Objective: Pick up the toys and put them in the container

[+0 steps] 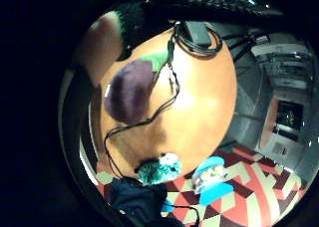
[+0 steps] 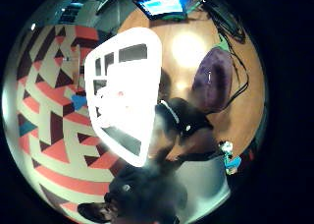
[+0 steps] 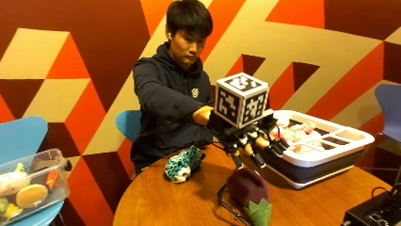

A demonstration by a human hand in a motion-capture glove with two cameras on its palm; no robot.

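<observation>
We see the purple eggplant toy [image 3: 248,189] lying on the round wooden desk [image 3: 175,202], just below the gloved right hand [image 3: 247,136], which hangs over it with its fingers [image 3: 257,157] pointing down, loosely spread and grasping nothing. The teal spotted plush toy [image 3: 183,164] sits near the desk edge in front of the person, apart from the eggplant. Beside the hand stands the white container [image 3: 341,146] with dark walls, and we see some pale toys [image 3: 298,134] inside it.
</observation>
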